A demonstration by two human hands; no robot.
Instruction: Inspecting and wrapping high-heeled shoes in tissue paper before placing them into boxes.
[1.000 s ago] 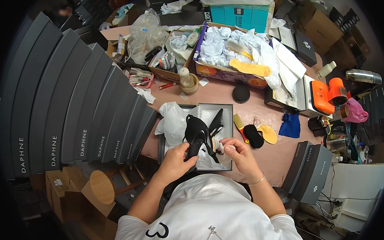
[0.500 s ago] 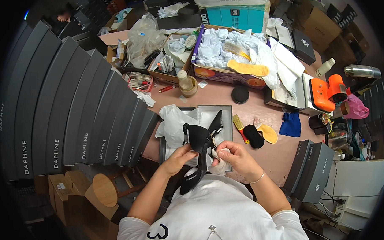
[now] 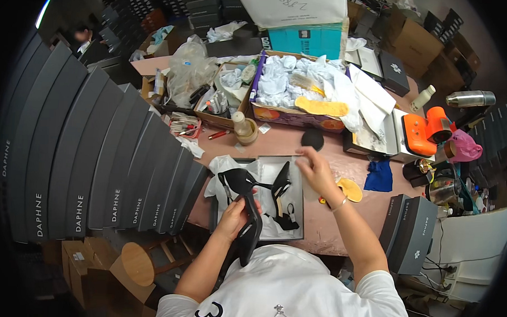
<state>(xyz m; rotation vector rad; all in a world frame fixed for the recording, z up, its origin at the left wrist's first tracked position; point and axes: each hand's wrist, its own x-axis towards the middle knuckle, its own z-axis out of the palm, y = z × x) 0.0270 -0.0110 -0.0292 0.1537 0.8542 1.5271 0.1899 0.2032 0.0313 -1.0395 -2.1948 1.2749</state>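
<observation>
My left hand [image 3: 233, 217] grips a black high-heeled shoe [image 3: 246, 206] by its sole, above the near left part of an open grey shoe box [image 3: 298, 163] lined with white tissue paper [image 3: 224, 170]. A second black heeled shoe [image 3: 281, 201] lies inside the box on its right side. My right hand [image 3: 315, 169] is stretched forward over the box's far right corner, fingers apart, holding nothing. Just beyond it lies a round black pad [image 3: 312, 139], and to its right a yellow insole [image 3: 350, 189].
A long curved row of dark closed shoe boxes [image 3: 97, 153] stands at the left. A cardboard box of white paper [image 3: 300, 87] with a yellow insole sits at the back. An orange tool [image 3: 427, 126], a blue cloth [image 3: 379, 176] and two dark boxes [image 3: 410, 234] are at the right.
My right hand has let go of the shoe and reached forward to the box's far right corner. My left hand now holds the black shoe alone, lower and nearer my body.
</observation>
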